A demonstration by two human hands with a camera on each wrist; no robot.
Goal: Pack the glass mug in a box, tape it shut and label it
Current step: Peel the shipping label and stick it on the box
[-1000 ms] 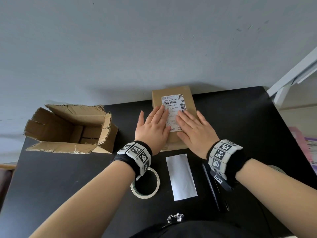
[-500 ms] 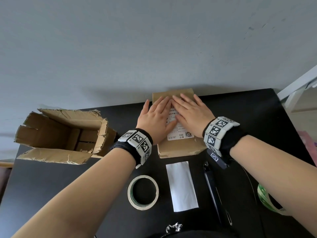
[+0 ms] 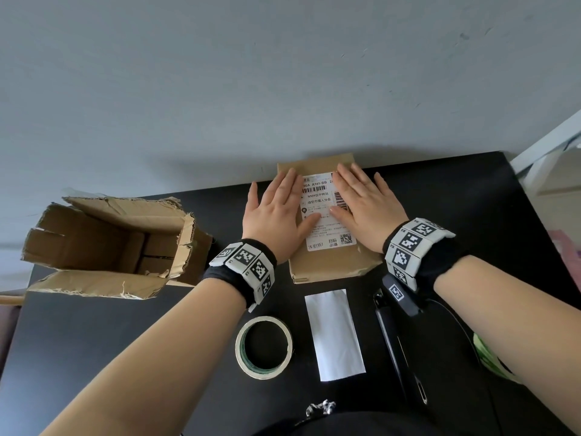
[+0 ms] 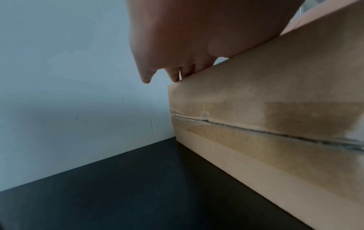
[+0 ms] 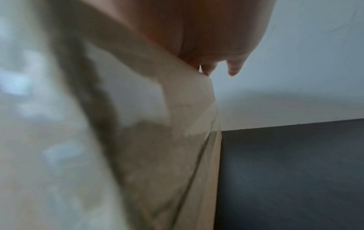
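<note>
1. From the head view, a closed cardboard box (image 3: 327,259) is seen on the black table (image 3: 94,357), against the grey wall (image 3: 283,73), with a white shipping label (image 3: 325,215) stuck on its top.
2. The left hand (image 3: 276,215) is laid flat on the label's left side, fingers straight and together; nothing is gripped.
3. The right hand (image 3: 364,202) is pressed flat on the label's right side, fingers straight and slightly spread.
4. The glass mug cannot be seen in any view; the box is shut.
5. Only the head view gives the surroundings: a torn open carton (image 3: 107,247) well to the left, a tape roll (image 3: 264,347) and a white backing sheet (image 3: 334,335) near the table's front edge, and a dark pen-like tool (image 3: 399,350) beside the sheet.
6. Only the left wrist view shows the box's side wall, where a taped seam (image 4: 275,132) is seen; the fingertips (image 4: 175,76) reach the far top edge.
7. The right wrist view is blurred; glossy tape is made out on the box's near side (image 5: 157,140), with the little finger (image 5: 234,68) past the edge.
</note>
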